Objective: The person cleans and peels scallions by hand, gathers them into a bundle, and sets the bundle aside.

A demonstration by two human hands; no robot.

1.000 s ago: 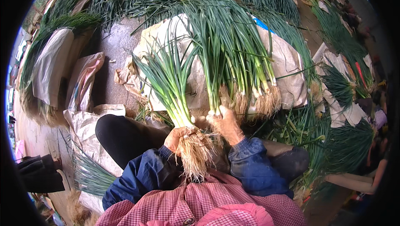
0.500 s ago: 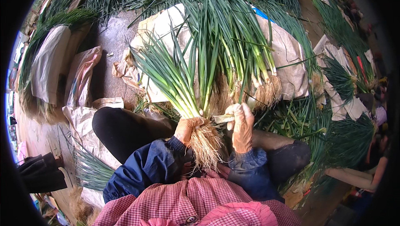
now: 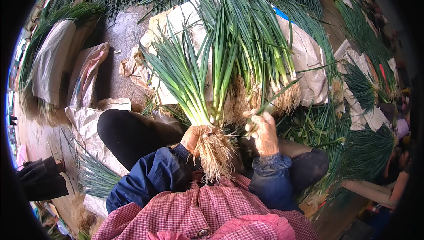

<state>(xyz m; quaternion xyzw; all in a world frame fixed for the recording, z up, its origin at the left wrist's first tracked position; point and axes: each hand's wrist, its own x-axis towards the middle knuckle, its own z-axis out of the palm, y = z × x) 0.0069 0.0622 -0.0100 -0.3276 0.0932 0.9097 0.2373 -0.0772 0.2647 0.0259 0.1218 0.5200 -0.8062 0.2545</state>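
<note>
My left hand (image 3: 195, 137) is closed around the lower stems of a bunch of green onions (image 3: 198, 103). Its pale stringy roots (image 3: 215, 156) hang toward my lap, and the dark green tops fan out away from me. To the right of the bunch, my right hand (image 3: 265, 135) is raised with its fingers pinched on a thin green onion leaf (image 3: 276, 95), which slants up to the right. Beyond that hand, more green onions (image 3: 276, 63) lie with their roots toward me on a pale sack (image 3: 309, 63).
Loose leaves (image 3: 313, 127) are heaped beside my right knee (image 3: 311, 169). Sack-wrapped bundles (image 3: 53, 63) stand at the left, and other piles of green onions (image 3: 371, 151) lie at the right. A person's bare limb (image 3: 371, 191) shows at the lower right.
My right hand has moved slightly right, away from the bunch. The leaf in it now slants up to the right. My left hand keeps its grip.
</note>
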